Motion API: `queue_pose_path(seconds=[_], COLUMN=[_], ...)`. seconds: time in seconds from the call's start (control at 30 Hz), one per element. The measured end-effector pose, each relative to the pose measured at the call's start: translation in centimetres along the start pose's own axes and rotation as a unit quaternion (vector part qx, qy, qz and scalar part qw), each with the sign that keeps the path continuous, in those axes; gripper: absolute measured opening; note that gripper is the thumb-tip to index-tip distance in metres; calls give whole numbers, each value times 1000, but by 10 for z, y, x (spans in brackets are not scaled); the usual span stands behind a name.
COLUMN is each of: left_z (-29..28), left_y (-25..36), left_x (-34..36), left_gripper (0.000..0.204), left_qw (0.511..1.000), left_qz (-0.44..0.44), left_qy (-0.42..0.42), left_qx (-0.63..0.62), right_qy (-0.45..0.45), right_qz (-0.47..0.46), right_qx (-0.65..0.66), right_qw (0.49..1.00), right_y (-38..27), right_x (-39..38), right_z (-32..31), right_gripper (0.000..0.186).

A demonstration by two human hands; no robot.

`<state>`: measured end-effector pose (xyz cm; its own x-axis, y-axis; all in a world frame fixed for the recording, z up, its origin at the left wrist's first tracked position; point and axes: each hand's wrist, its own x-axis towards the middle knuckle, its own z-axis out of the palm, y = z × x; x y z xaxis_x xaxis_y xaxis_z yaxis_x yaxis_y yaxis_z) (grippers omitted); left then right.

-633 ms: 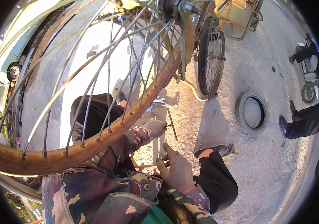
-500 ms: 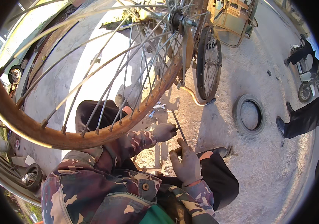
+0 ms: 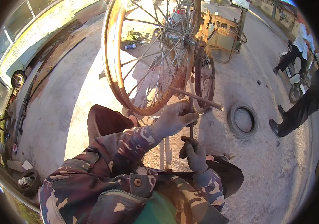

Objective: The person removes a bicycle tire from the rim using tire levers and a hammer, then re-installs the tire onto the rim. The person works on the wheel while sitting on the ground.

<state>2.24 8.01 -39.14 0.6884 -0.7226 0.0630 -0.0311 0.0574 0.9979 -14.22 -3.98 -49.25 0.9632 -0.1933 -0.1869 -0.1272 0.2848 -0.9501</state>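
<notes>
A rusty spoked bicycle wheel (image 3: 111,56) stands upright in front of me, its hub (image 3: 174,37) at the top. Below its rim a metal cross-shaped wrench (image 3: 200,100) is held upright. My left hand (image 3: 174,118) grips the wrench's vertical shaft just under the crossbar. My right hand (image 3: 193,152), in a dark glove, is closed around the lower end of the same shaft. Both sleeves are camouflage cloth. A second rusty wheel (image 3: 205,76) stands behind the wrench.
A loose tyre (image 3: 244,120) lies on the concrete to the right. A wooden cart frame (image 3: 223,31) stands behind the wheels. Two people (image 3: 297,108) stand by a motorbike at the right edge. A vehicle (image 3: 2,74) is parked at far left, another tyre (image 3: 28,181) at lower left.
The view swung so the big wheel now stands upright instead of sweeping across the picture. Both hands rose and closed on the cross wrench, left above right.
</notes>
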Motion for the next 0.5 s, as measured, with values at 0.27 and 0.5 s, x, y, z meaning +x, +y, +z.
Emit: queue_pose_path(seconds=[0.27,0.5], left_z=[-1,-98], left_y=[79,113], left_x=[-52,-102], left_gripper=[38,75], left_qw=[956,764], left_qz=[209,514], left_qy=[3,291], left_qx=[206,259], right_qy=[19,87], right_qz=[-105,-205], right_qx=[114,106], right_qw=[988,969], right_y=[-38,-109], right_x=[-3,47], right_z=[27,15], right_gripper=[47,54])
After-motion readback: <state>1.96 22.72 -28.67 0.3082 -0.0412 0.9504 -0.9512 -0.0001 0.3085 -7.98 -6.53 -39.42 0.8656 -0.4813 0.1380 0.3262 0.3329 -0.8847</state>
